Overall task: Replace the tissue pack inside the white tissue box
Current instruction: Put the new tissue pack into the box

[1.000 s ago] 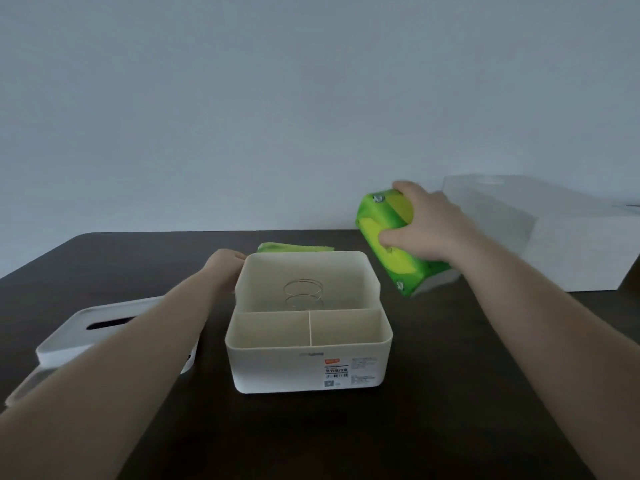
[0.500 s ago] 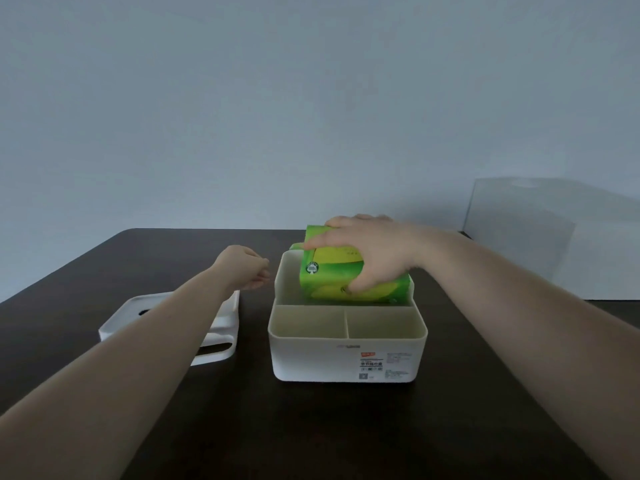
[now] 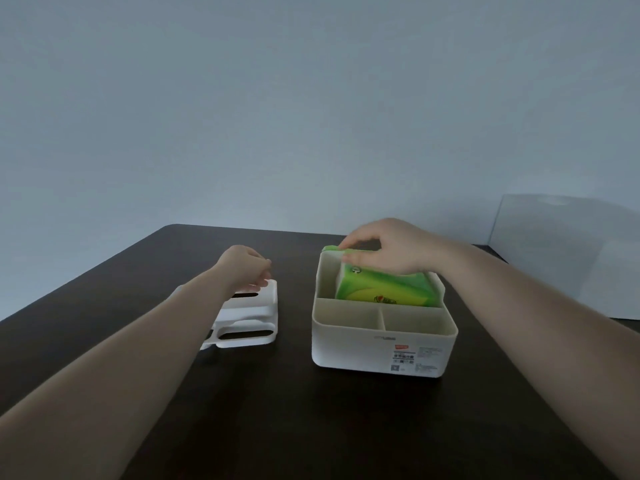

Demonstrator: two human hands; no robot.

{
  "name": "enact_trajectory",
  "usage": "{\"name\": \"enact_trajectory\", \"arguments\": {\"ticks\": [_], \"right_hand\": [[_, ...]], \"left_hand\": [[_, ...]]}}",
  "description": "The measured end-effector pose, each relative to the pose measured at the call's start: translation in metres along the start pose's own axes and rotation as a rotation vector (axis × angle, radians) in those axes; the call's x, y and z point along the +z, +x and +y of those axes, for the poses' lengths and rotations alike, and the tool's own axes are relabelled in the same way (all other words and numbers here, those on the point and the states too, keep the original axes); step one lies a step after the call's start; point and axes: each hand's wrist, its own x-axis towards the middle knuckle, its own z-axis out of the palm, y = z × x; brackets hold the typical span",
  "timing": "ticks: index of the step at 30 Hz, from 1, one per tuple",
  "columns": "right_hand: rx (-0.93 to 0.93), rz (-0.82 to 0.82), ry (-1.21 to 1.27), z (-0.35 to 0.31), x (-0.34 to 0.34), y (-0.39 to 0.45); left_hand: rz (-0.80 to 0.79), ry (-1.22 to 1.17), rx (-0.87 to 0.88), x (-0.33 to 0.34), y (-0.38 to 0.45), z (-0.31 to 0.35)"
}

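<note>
Fingers of the right hand curl around the green tissue pack, tilted in the rear compartment of the white box below them. Left hand is loosely closed, empty, above the lid.

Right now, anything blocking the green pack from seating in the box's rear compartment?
Nothing visible. The green plastic tissue pack sits tilted in the white plastic tissue box, right hand on top. The white slotted lid lies apart, at left.
</note>
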Motion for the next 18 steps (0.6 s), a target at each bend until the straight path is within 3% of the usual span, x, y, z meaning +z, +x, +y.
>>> {"name": "enact_trajectory", "arguments": {"ticks": [3, 6, 11, 18], "right_hand": [[-0.003, 0.131, 0.110, -0.026, 0.005, 0.012], [0.011, 0.159, 0.165, -0.058, 0.018, 0.026], [0.094, -0.025, 0.139, -0.105, 0.056, 0.052], [0.298, -0.282, 0.055, -0.126, 0.104, 0.087]], "left_hand": [[0.087, 0.146, 0.018, -0.025, -0.008, -0.012], [0.215, 0.354, 0.007, -0.052, -0.014, -0.028], [0.253, 0.572, -0.095, -0.091, -0.014, -0.058], [0.146, 0.528, -0.143, -0.103, -0.014, -0.082]]}}
